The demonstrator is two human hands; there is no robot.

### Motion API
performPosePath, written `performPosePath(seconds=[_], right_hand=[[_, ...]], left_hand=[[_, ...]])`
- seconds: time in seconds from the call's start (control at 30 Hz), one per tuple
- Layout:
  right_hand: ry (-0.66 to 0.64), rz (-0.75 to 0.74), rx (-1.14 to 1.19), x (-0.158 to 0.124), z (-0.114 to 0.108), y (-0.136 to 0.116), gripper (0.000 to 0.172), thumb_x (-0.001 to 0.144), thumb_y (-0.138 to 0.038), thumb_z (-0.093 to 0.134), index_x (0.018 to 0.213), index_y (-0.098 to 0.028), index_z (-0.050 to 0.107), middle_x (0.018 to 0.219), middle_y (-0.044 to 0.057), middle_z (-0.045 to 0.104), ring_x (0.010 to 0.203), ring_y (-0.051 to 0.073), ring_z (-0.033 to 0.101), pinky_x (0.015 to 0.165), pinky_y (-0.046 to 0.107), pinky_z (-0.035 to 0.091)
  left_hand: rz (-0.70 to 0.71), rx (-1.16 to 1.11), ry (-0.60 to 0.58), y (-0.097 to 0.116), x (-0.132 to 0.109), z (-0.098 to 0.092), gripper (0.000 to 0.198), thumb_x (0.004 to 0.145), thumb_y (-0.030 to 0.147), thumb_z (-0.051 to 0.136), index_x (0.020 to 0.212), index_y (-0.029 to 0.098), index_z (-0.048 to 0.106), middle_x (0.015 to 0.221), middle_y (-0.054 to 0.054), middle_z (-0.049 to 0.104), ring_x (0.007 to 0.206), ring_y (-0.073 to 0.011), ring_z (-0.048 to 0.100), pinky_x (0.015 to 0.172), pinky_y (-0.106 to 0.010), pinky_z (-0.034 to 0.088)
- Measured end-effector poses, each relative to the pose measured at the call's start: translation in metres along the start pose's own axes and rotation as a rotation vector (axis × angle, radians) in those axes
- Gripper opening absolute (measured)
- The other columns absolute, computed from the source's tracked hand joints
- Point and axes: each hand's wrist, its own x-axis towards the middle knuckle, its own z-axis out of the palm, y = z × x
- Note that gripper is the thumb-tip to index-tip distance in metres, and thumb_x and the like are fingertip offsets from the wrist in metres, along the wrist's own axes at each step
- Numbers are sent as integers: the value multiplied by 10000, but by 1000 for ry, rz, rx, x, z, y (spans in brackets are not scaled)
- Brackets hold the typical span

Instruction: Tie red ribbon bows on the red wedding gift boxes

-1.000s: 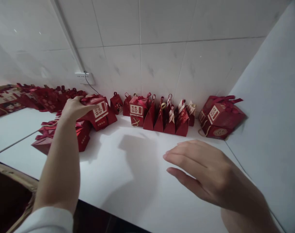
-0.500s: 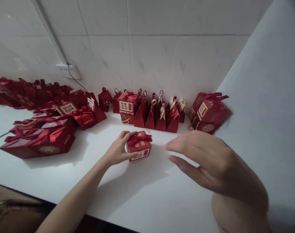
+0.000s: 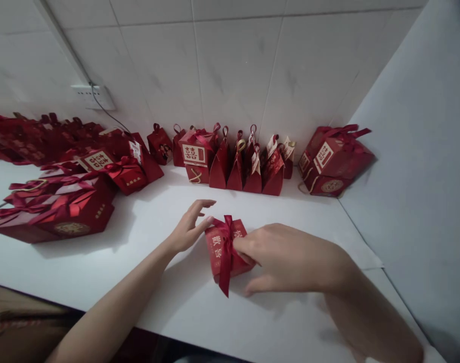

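Note:
A small red gift box tied with a dark red ribbon sits on the white counter in front of me. My right hand grips its right side, thumb on the ribbon and fingers wrapped round the box. My left hand rests at the box's upper left corner with a fingertip touching it and the other fingers spread apart.
A row of small red pointed favour bags lines the tiled wall. Larger red ribboned boxes lie at the left and in the right corner. A wall socket with a cable hangs at upper left. A white panel closes the right side.
My left hand carried the small box from the left pile to the counter's middle and loosened its hold. My right hand came down and closed on the box, which now lies tipped.

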Motion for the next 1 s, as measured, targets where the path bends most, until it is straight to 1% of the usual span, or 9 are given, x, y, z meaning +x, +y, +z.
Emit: performPosePath(seconds=[0.1, 0.23, 0.3, 0.4, 0.53, 0.63, 0.73, 0.9, 1.0], right_hand=[[-44, 115, -12, 11, 5, 9, 188, 772, -293, 707, 730, -205, 548, 666, -7, 638, 583, 170, 592, 493, 272, 306], [78, 330, -168, 14, 2, 28, 43, 850, -205, 598, 885, -189, 579, 812, 54, 689, 694, 215, 648, 533, 287, 332], [144, 395, -188, 13, -2, 38, 111, 887, -193, 549, 994, -181, 575, 906, 74, 700, 743, 220, 660, 557, 289, 357], [152, 365, -9, 13, -6, 53, 164, 933, -279, 508, 1065, -209, 577, 927, 49, 705, 776, 195, 663, 625, 282, 416], [124, 321, 255, 22, -6, 73, 255, 946, -412, 503, 1110, -228, 568, 965, 43, 706, 801, 170, 665, 686, 273, 463], [-38, 350, 521, 30, -2, 88, 367, 932, -508, 509, 1160, -220, 499, 823, 20, 697, 611, 135, 623, 554, 246, 455], [-166, 316, 732, 36, 3, 98, 394, 910, -544, 538, 1104, -206, 482, 727, 0, 672, 503, 104, 571, 452, 210, 404], [-191, 255, 863, 42, 10, 100, 430, 870, -556, 600, 1077, -202, 470, 725, 0, 675, 456, 85, 552, 433, 198, 407], [-109, 223, 894, 44, 11, 97, 422, 879, -494, 617, 1163, -227, 453, 738, -31, 638, 465, 77, 537, 442, 196, 412]], left_hand=[[5, -71, -69, 1, -2, 3, 403, 963, 423, 472, 1321, 241, 493, 1294, -95, 570, 1196, -238, 528, 1021, -393, 410], [-48, -144, -59, 1, -4, -4, 408, 926, 443, 537, 1264, 215, 524, 814, -14, 603, 777, -165, 563, 775, -320, 449], [-86, -272, -55, 0, -3, -9, 439, 930, 460, 518, 1287, 204, 508, 711, 11, 548, 674, -139, 505, 652, -277, 414], [-133, -377, -58, -1, -1, -17, 429, 953, 434, 479, 1312, 203, 519, 632, 34, 484, 617, -118, 449, 607, -259, 378], [-181, -483, -155, 0, 3, -18, 377, 904, 375, 586, 1226, 181, 561, 674, 14, 546, 655, -122, 509, 635, -268, 412], [-212, -651, -194, 0, 2, -12, 308, 858, 330, 655, 1107, 184, 546, 888, -53, 635, 794, -164, 599, 681, -294, 465], [-218, -714, -211, 0, 1, -8, 213, 831, 303, 689, 931, 175, 551, 875, -44, 615, 778, -147, 582, 679, -283, 463], [-237, -708, -227, 0, -2, -8, 227, 809, 337, 709, 797, 171, 554, 730, -1, 547, 651, -104, 496, 613, -254, 407], [-242, -708, -222, -3, -3, -8, 246, 800, 373, 700, 779, 177, 553, 719, -1, 545, 640, -108, 488, 603, -256, 385]])
